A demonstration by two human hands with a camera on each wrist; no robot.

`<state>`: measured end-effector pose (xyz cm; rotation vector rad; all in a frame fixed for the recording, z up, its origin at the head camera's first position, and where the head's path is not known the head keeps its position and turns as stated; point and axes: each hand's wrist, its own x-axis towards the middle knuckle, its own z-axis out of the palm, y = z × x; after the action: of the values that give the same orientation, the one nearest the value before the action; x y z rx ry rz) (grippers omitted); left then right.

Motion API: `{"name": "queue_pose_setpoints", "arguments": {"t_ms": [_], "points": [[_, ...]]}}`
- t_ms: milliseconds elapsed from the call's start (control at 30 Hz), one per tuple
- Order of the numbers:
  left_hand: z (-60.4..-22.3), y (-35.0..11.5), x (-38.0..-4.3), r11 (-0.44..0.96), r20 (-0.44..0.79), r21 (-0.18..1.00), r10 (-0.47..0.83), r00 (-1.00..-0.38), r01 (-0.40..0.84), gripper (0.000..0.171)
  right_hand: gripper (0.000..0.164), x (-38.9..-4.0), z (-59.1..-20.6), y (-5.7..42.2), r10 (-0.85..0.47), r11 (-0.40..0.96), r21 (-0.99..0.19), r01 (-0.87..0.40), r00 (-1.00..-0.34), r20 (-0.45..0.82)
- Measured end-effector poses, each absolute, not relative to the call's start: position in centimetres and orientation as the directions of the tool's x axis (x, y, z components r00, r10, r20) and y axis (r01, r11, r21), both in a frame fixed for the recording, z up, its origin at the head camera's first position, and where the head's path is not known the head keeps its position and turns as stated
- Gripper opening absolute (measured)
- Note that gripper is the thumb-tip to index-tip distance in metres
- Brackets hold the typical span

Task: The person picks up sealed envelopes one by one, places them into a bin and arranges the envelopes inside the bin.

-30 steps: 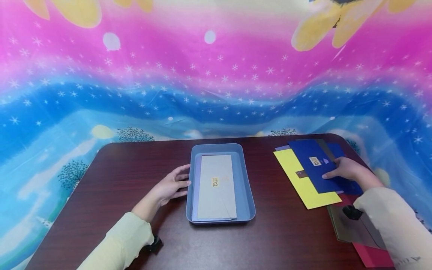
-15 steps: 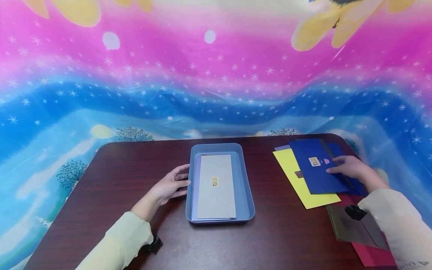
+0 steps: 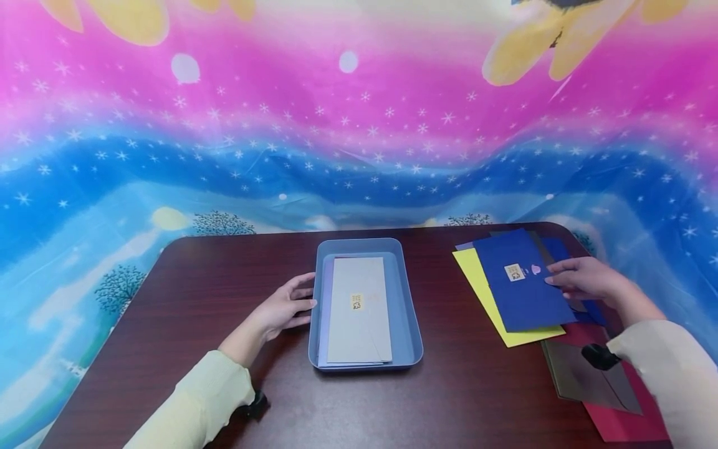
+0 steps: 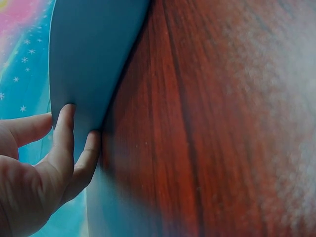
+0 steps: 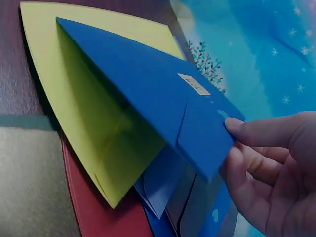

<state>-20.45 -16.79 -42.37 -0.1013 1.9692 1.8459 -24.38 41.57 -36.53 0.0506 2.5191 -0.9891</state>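
My right hand (image 3: pixel 597 282) pinches a dark blue envelope (image 3: pixel 518 305) by its right edge, thumb on top and fingers beneath. In the right wrist view that envelope is tilted up over a yellow envelope (image 5: pixel 44 54), with a lilac envelope (image 5: pixel 160 182) and others lying under it. My left hand (image 3: pixel 277 313) touches the left side of a blue-grey tray (image 3: pixel 408 305), fingers spread and extended. In the left wrist view the fingertips (image 4: pixel 67 111) rest against the tray's outer wall. A pale grey envelope (image 3: pixel 359 333) with a gold label lies in the tray over lilac ones.
Brown-grey envelopes (image 3: pixel 589 374) and a red envelope (image 3: pixel 614 427) lie at the right, near my right sleeve. The dark wood table (image 3: pixel 235 262) ends at a patterned pink-and-blue cloth (image 3: pixel 359 156) behind it.
My right hand has drawn slightly right and lifted the blue envelope's edge, turning it and separating it from the pile. The left hand and tray have stayed in place.
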Motion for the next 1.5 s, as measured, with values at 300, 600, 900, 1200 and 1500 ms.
{"name": "queue_pose_setpoints", "arguments": {"t_ms": [300,600,900,1200,1500], "points": [[-42.3,-16.8,-20.4,0.109,-0.354,0.935,0.253,-0.9,-0.337,0.065,0.07,-23.7,-36.3,40.8,-0.215,0.668,-0.725,0.167,-0.889,-0.404],[-42.5,-16.8,-20.4,0.114,-0.365,0.931,0.237,-0.901,-0.347,0.064,0.078,-23.2,-36.6,39.5,-0.282,0.569,-0.808,0.152,-0.887,-0.365],[-42.5,-17.0,-20.4,0.117,-0.365,0.931,0.225,-0.904,-0.346,0.064,0.077,-22.7,-36.7,38.0,-0.303,0.521,-0.843,0.133,-0.895,-0.328],[-42.5,-17.0,-20.4,0.112,-0.36,0.933,0.229,-0.905,-0.342,0.064,0.077,-22.5,-35.8,36.6,-0.307,0.495,-0.861,0.115,-0.904,-0.297],[-42.6,-16.8,-20.4,0.109,-0.36,0.933,0.228,-0.905,-0.344,0.064,0.08,-22.4,-34.4,34.8,-0.299,0.464,-0.879,0.111,-0.914,-0.273]]}}
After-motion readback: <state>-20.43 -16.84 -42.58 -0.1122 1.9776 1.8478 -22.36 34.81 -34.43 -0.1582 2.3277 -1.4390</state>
